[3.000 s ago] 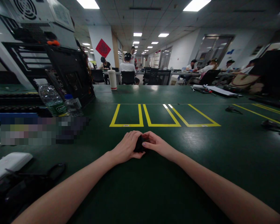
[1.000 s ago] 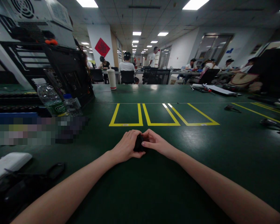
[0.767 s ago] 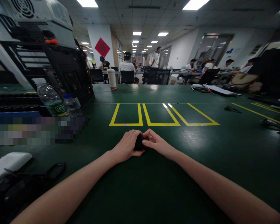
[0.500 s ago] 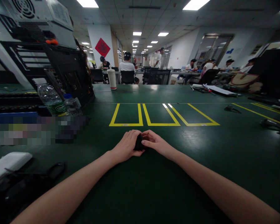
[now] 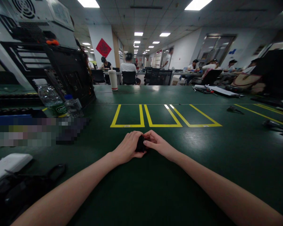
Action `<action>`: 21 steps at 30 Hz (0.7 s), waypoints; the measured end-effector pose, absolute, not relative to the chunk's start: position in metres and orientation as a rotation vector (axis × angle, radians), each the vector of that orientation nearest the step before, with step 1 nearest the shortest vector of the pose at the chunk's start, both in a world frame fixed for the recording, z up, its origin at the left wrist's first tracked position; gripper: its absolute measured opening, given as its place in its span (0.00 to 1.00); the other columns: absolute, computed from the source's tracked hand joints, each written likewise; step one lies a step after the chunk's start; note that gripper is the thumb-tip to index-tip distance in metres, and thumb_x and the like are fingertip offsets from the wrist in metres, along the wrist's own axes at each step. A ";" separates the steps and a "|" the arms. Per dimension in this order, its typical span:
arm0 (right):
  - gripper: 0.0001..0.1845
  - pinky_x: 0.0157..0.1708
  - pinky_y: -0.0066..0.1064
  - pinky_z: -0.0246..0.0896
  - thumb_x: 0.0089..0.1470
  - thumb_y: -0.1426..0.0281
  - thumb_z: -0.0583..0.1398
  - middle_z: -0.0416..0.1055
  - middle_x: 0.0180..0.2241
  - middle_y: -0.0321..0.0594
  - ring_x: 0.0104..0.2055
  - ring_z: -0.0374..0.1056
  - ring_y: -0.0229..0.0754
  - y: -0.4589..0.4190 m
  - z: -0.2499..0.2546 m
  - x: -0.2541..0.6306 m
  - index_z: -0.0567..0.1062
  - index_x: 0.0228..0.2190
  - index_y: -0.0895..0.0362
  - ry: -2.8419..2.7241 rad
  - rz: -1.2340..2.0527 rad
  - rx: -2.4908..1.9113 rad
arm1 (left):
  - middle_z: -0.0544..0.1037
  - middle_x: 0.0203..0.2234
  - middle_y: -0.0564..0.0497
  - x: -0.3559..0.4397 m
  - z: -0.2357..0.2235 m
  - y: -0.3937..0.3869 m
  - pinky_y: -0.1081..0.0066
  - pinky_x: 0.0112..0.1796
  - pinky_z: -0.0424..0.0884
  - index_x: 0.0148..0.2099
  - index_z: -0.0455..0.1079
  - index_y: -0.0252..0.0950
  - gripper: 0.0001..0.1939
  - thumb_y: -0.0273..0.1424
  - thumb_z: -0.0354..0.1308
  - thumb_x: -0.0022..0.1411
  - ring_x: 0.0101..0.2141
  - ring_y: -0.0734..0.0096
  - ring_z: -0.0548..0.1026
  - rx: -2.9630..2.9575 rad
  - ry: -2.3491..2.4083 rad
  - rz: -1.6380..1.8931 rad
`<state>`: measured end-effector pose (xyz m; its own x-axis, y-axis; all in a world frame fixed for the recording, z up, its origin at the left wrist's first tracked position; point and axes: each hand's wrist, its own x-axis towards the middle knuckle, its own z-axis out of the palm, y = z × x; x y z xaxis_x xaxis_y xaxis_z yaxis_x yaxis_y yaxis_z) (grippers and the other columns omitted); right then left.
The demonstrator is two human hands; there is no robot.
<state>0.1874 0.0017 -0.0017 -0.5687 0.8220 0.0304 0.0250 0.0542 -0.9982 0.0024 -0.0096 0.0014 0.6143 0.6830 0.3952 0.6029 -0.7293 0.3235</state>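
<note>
Between my two hands is a small black object (image 5: 141, 145), too dark and too covered to tell its kind. My left hand (image 5: 129, 145) wraps round its left side, with the thumb along the near edge. On the other side, my right hand (image 5: 156, 143) has its thumb and fingers closed at the object's right edge. Both hands are low over the green tabletop (image 5: 141, 188), just on the near side of the yellow tape outlines (image 5: 127, 126). The palm sides and part of the object are hidden.
Bottles (image 5: 53, 100) and an opened computer case (image 5: 68, 75) stand at the left. A white power strip (image 5: 10, 168) and black items lie near left. A white tumbler (image 5: 113, 80), papers (image 5: 223, 91) and small black parts (image 5: 234, 110) are farther off. People sit in the background.
My hands barely differ; the right fingertips shift very slightly at the black object. In the background, a standing person has moved a little to the right.
</note>
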 end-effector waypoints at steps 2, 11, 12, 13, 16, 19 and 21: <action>0.14 0.45 0.39 0.58 0.49 0.66 0.58 0.63 0.41 0.39 0.45 0.61 0.42 0.002 -0.002 0.188 0.64 0.39 0.55 -1.696 1.601 -0.882 | 0.63 0.44 0.44 0.003 0.002 -0.010 0.60 0.43 0.64 0.50 0.51 0.35 0.29 0.32 0.60 0.50 0.44 0.59 0.65 2.672 1.080 0.745; 0.14 0.44 0.39 0.59 0.47 0.68 0.60 0.64 0.39 0.37 0.44 0.62 0.41 0.001 0.001 0.189 0.63 0.36 0.54 -1.734 1.619 -0.775 | 0.64 0.43 0.44 0.001 0.002 -0.009 0.60 0.42 0.64 0.50 0.51 0.35 0.27 0.31 0.60 0.50 0.43 0.59 0.65 2.658 1.071 0.747; 0.13 0.43 0.39 0.60 0.48 0.67 0.59 0.64 0.39 0.37 0.42 0.63 0.40 0.001 0.001 0.189 0.63 0.36 0.54 -1.729 1.606 -0.796 | 0.64 0.43 0.44 0.001 0.002 -0.009 0.60 0.42 0.64 0.50 0.51 0.35 0.28 0.31 0.60 0.50 0.43 0.59 0.65 2.657 1.066 0.752; 0.12 0.41 0.38 0.60 0.49 0.65 0.58 0.64 0.39 0.37 0.41 0.63 0.40 0.001 0.000 0.189 0.63 0.36 0.54 -1.723 1.591 -0.820 | 0.64 0.43 0.44 0.001 0.002 -0.009 0.60 0.42 0.64 0.50 0.51 0.35 0.28 0.31 0.60 0.50 0.43 0.60 0.65 2.656 1.061 0.753; 0.13 0.39 0.38 0.61 0.49 0.64 0.58 0.64 0.39 0.38 0.41 0.63 0.41 0.003 -0.003 0.187 0.64 0.37 0.54 -1.712 1.563 -0.864 | 0.63 0.44 0.44 0.002 0.002 -0.009 0.60 0.42 0.64 0.50 0.51 0.35 0.28 0.32 0.60 0.50 0.43 0.60 0.65 2.649 1.067 0.744; 0.15 0.42 0.38 0.60 0.48 0.65 0.58 0.64 0.40 0.39 0.44 0.62 0.42 0.004 -0.005 0.187 0.64 0.38 0.55 -1.708 1.572 -0.880 | 0.64 0.43 0.44 0.002 0.002 -0.009 0.60 0.41 0.64 0.50 0.51 0.35 0.28 0.31 0.61 0.49 0.42 0.59 0.65 2.647 1.089 0.751; 0.14 0.43 0.39 0.59 0.48 0.66 0.59 0.64 0.41 0.39 0.45 0.62 0.42 0.005 -0.004 0.188 0.64 0.38 0.55 -1.706 1.601 -0.858 | 0.64 0.43 0.44 0.002 0.001 -0.009 0.59 0.42 0.64 0.50 0.51 0.35 0.29 0.32 0.60 0.50 0.43 0.59 0.65 2.658 1.077 0.748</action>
<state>0.1882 0.0050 -0.0041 -0.5831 0.8123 0.0167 0.0347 0.0455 -0.9984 0.0021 -0.0090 0.0015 0.6115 0.6914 0.3848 0.6023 -0.7221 0.3402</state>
